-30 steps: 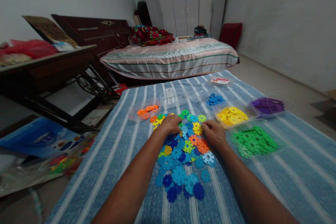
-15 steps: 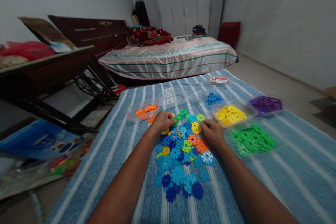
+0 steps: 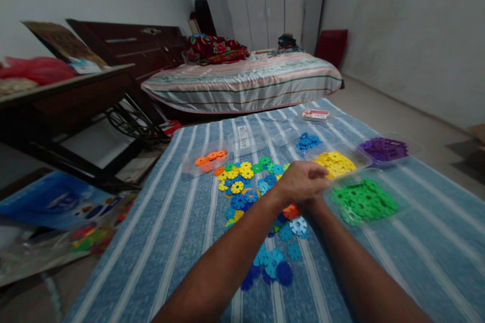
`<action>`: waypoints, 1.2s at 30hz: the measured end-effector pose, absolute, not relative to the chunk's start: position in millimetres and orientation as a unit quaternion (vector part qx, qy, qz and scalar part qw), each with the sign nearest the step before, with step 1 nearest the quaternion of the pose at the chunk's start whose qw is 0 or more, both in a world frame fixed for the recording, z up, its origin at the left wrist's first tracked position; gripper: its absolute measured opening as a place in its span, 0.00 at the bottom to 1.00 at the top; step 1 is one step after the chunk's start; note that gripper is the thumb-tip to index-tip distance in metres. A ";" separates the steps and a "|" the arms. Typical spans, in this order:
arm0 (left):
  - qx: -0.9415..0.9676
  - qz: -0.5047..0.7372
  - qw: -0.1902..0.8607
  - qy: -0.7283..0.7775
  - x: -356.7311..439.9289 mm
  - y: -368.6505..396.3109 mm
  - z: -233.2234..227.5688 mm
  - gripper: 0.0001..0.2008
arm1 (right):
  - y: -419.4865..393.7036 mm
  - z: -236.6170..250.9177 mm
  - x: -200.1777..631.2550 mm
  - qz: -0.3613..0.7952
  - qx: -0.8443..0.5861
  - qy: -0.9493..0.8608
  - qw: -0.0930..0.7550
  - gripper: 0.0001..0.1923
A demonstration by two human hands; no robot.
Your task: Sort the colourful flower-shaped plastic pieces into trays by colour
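Observation:
My left hand (image 3: 303,180) has crossed to the right and lies over my right hand, beside the clear box of yellow discs (image 3: 335,164). Its fingers are curled together, and whatever they grip, if anything, does not show. Beneath it, my right hand (image 3: 315,200) is mostly covered, so its fingers are hidden. A loose pile of notched plastic discs in mixed colours spreads below and left of both hands. Yellow discs (image 3: 237,186) lie at its upper left, with blue discs (image 3: 250,195) next to them and an orange disc (image 3: 291,212) close under my hands.
Clear boxes hold green discs (image 3: 366,202), purple pieces (image 3: 384,150), blue pieces (image 3: 307,142) and orange discs (image 3: 211,159). A clear lid with a paper label (image 3: 242,136) lies at the back. Striped cloth (image 3: 178,202) covers the surface; a bed (image 3: 242,83) stands beyond.
My left hand has moved right, from the pile's upper left to over my right hand. Yellow discs it hid before are now uncovered. My right hand has shifted slightly right and down.

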State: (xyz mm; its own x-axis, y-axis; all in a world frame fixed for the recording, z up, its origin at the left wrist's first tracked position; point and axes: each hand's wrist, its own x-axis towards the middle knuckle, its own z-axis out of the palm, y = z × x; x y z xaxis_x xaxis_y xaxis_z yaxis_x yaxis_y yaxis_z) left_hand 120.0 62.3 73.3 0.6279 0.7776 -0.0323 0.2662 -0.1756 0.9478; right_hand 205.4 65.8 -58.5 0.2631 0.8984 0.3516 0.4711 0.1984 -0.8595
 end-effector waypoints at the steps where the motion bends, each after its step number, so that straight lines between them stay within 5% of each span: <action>1: 0.750 0.238 0.482 0.387 113.8 67.4 68.6 0.07 | 65.2 -56.6 205.1 0.208 -0.603 -0.572 0.516 0.10; 6: 0.815 0.145 0.166 0.536 70.4 95.2 52.3 0.09 | 62.7 -44.2 202.5 0.222 -0.622 -0.578 0.480 0.15; 9: 0.821 0.072 0.087 0.560 52.2 101.6 46.3 0.12 | 62.3 -41.0 201.8 0.222 -0.624 -0.579 0.475 0.15; 27: 0.839 0.051 0.129 0.526 20.7 104.6 23.6 0.16 | 61.3 -41.0 200.8 0.225 -0.621 -0.567 0.492 0.16; 36: 0.795 0.046 0.138 0.589 19.5 106.0 28.8 0.10 | 60.7 -40.8 201.2 0.224 -0.620 -0.568 0.492 0.16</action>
